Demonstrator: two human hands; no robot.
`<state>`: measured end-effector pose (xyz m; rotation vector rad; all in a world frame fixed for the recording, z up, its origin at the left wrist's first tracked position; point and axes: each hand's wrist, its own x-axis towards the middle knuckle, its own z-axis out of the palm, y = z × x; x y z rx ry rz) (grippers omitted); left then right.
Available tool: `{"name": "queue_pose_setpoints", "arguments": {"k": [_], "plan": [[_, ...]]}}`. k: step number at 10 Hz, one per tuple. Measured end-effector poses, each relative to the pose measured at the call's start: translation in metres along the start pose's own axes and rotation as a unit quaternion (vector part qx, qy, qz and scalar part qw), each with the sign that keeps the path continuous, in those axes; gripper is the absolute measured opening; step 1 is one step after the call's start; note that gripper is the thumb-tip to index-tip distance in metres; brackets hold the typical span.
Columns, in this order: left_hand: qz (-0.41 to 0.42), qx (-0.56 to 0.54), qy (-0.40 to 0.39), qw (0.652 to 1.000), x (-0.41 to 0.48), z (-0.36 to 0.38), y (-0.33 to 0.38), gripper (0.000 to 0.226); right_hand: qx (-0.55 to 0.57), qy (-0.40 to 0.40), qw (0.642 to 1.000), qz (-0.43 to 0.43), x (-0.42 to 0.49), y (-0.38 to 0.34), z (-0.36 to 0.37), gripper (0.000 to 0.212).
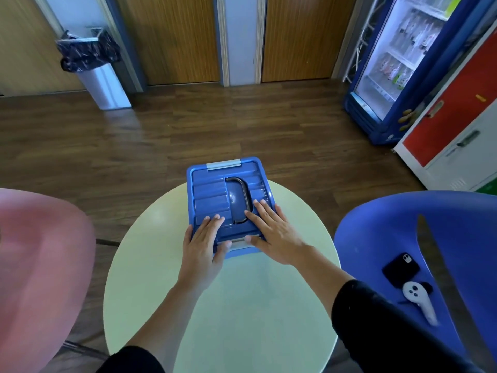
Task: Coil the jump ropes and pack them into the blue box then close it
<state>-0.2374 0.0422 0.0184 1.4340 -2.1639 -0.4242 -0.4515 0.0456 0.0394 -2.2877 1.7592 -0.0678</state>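
Has the blue box (236,254) on the far half of the round pale table (242,305), with its lid (212,195) down on top. Presses the left hand (203,243) flat on the lid's near left corner, fingers straight and together, thumb at the pale near clasp (238,243). Lays the right hand (274,232) flat on the near right part, fingers straight and slightly spread beside the dark handle (240,199), thumb at the same clasp. Grips nothing with either hand. Cannot tell whether that clasp is locked. Sits between a pink chair (40,251) and a blue chair (376,238) carrying a black phone (400,269) and a white controller (419,297).
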Motion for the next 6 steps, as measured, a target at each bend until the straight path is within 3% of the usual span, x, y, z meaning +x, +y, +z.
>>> {"name": "queue_pose_setpoints", "arguments": {"k": [3, 4, 5, 6], "plan": [[-0.015, -0.008, -0.039, 0.999, 0.002, -0.007, 0.004, 0.067, -0.003, -0.017, 1.000, 0.014, -0.003, -0.002, -0.005, 0.091], [-0.035, -0.016, -0.088, 0.995, 0.008, -0.019, 0.012, 0.059, 0.026, -0.027, 0.999, 0.039, -0.009, -0.010, -0.013, 0.091], [-0.087, -0.074, -0.078, 0.990, 0.020, -0.033, 0.023, 0.039, 0.134, 0.017, 0.987, 0.087, -0.021, -0.015, -0.023, 0.074], [-0.149, -0.137, 0.049, 0.978, 0.001, -0.060, 0.030, 0.026, 0.294, 0.142, 0.917, 0.229, -0.070, -0.020, -0.038, 0.064]]}}
